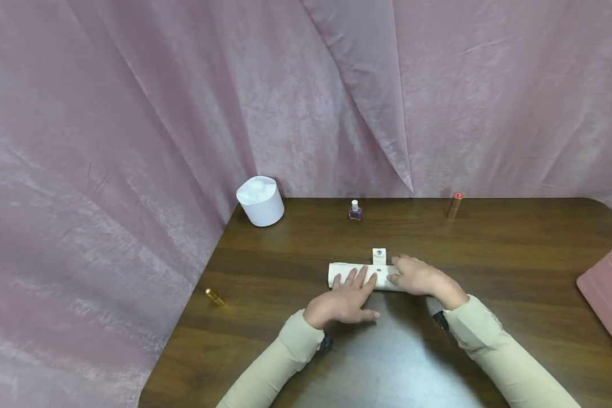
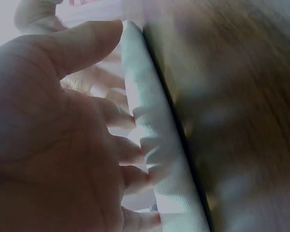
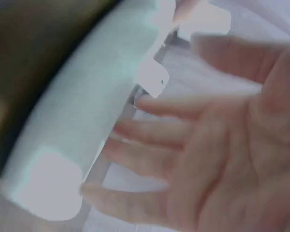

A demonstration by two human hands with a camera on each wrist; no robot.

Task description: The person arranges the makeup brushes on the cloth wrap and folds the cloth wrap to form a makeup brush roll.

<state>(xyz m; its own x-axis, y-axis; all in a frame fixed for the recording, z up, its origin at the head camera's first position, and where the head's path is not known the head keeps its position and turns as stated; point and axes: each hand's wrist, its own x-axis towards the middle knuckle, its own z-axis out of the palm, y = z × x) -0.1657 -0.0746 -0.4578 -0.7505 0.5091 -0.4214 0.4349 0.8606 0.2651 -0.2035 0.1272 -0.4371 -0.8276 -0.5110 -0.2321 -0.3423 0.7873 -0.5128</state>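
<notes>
A white rolled cloth pouch [image 1: 345, 267] lies across the middle of the dark wooden table [image 1: 515, 249]. A short strap tab with a snap [image 1: 379, 256] sticks out from its far side. My left hand [image 1: 344, 300] lies flat with straight fingers pressing on the roll's left half. My right hand [image 1: 419, 277] rests on its right end, fingers extended. In the left wrist view the left hand's fingertips [image 2: 135, 150] touch the roll [image 2: 157, 145]. In the right wrist view the right hand's fingers [image 3: 154, 145] lie against the roll [image 3: 87, 111].
At the table's back stand a white round container [image 1: 260, 201], a small nail polish bottle [image 1: 355, 211] and a copper tube [image 1: 454, 205]. A small gold tube [image 1: 215, 297] lies near the left edge. A pink case [image 1: 609, 294] sits at the right. Pink drapes hang behind.
</notes>
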